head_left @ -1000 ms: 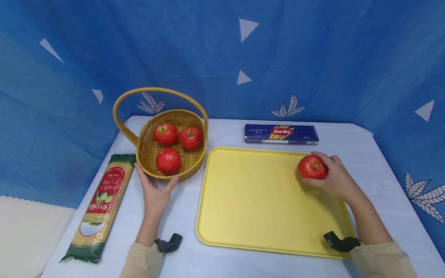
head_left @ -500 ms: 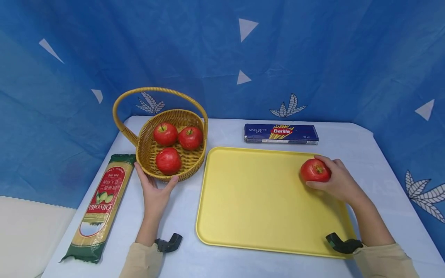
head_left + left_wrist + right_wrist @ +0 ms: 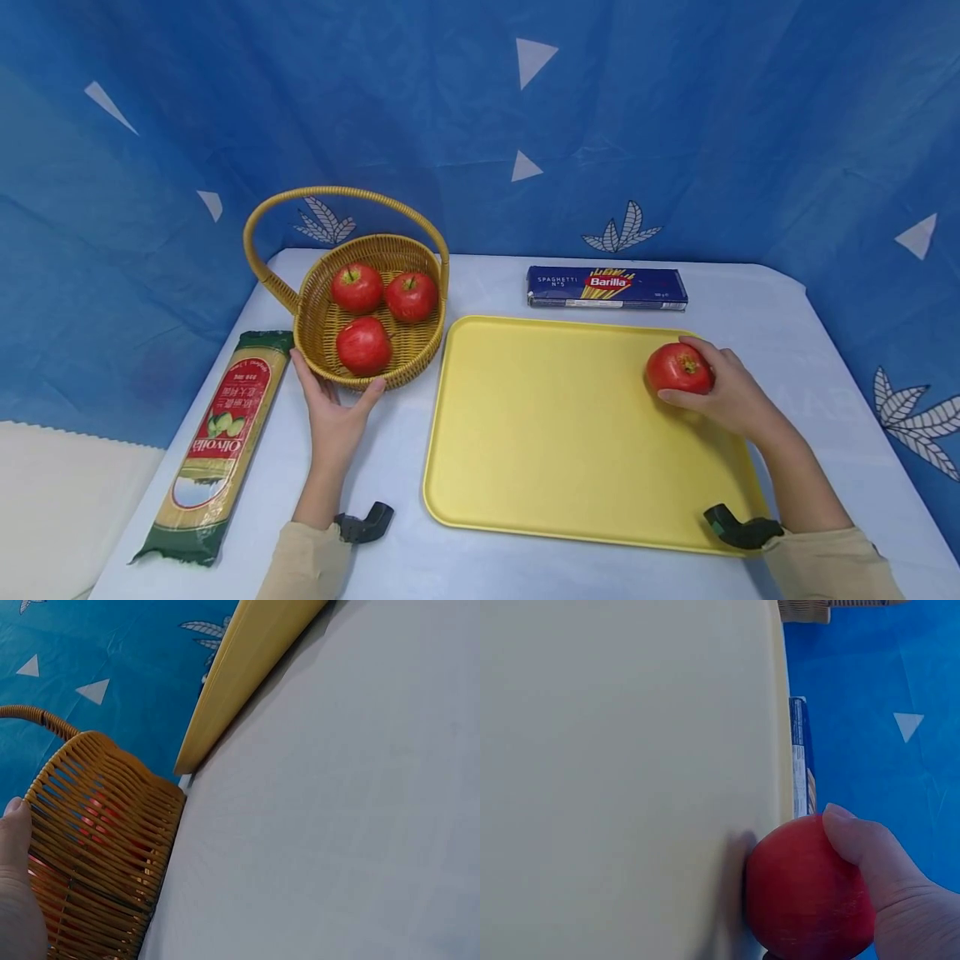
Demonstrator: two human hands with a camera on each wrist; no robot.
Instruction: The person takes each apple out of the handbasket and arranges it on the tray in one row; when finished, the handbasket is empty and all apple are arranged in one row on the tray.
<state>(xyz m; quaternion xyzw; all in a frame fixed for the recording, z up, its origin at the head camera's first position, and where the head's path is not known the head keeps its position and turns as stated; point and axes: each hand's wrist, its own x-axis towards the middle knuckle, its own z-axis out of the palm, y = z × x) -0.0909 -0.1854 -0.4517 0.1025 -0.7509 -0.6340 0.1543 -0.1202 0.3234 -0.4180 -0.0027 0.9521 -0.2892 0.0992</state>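
Observation:
My left hand [image 3: 336,421] holds the near side of a yellow wicker basket [image 3: 306,329], its thumb at the rim and its forefinger along the outer wall. The other fingers are partly hidden. Inside the basket lie a back-left apple [image 3: 357,288], a back-right apple [image 3: 412,297] and a front apple [image 3: 363,346], all red. My right hand [image 3: 731,396] grips another red apple [image 3: 678,369] at the right side of a yellow tray [image 3: 570,442]. In the right wrist view the thumb presses this apple [image 3: 806,892]; whether it touches the tray is unclear.
A blue Barilla spaghetti box [image 3: 606,288] lies behind the tray. Left of my left hand is an Olivoilà pasta packet [image 3: 225,442] with green ends. A white cloth covers the table [image 3: 397,467]; a blue patterned curtain [image 3: 480,125] hangs behind it.
My right hand has shifted slightly right and nearer to me with its apple, then stayed almost still. The left hand and basket have not visibly moved.

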